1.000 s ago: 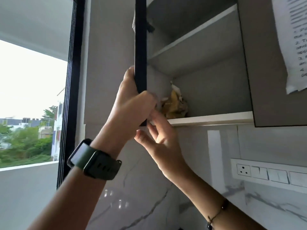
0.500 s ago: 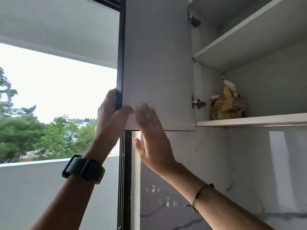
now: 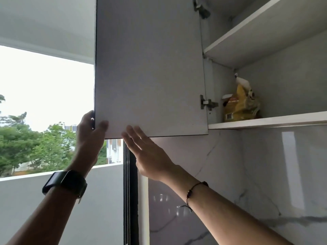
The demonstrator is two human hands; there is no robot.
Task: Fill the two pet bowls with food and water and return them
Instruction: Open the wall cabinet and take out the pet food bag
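The cabinet door (image 3: 150,68) is swung wide open and seen from its inner face; its free lower corner is gripped by the left hand (image 3: 89,137) at about 8 o'clock in the view, the thumb laid on the inner face and the fingers wrapped round the outer edge; a dark watch (image 3: 66,183) is worn on that wrist; the right hand (image 3: 148,156), just to the 3 o'clock side of the left, is held flat and open with straight fingers, the fingertips (image 3: 131,130) reaching the door's bottom edge, and nothing is held in it; whether the fingertips actually touch the door cannot be told; a thin dark bracelet (image 3: 192,190) is worn on the right wrist; a yellow food bag (image 3: 238,106) is stood on the lower shelf (image 3: 265,122) at about 3 o'clock, at the shelf's left end, near the lower hinge (image 3: 208,104); an upper shelf (image 3: 256,29) is seen at 1 o'clock; a marble-patterned wall (image 3: 247,174) lies beneath the cabinet at 5 o'clock; a window (image 3: 44,103) with trees beyond it is seen at 9 o'clock
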